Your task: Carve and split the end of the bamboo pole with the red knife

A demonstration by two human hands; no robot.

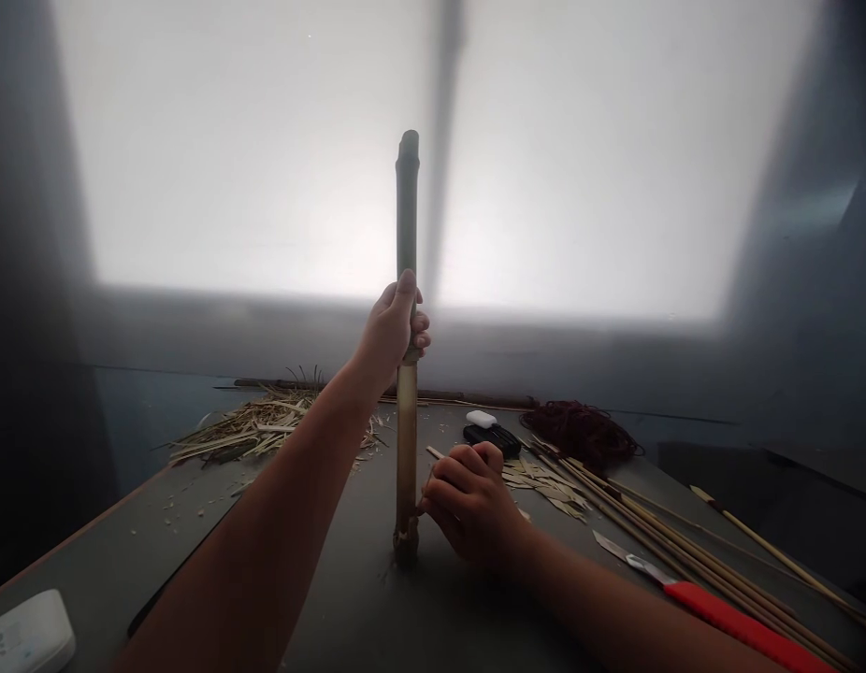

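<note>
A bamboo pole (406,224) stands upright on the table in front of me, green above and pale brown below, with a knobby joint at its foot. My left hand (396,322) is wrapped around it near the middle, thumb pointing up. Beside its lower part, my right hand (475,505) is closed in a pinch, fingertips at or very near the pole. The end of a thin pale stick (434,452) pokes out above these fingers; the rest is hidden by the hand.
Shavings (257,421) are heaped at the back left. At the right lie dark red cord (584,432), a black object (493,437), flat bamboo slips (549,484), long thin sticks (650,523) and a red-handled knife (728,612) with its blade exposed. A white case (30,631) sits front left.
</note>
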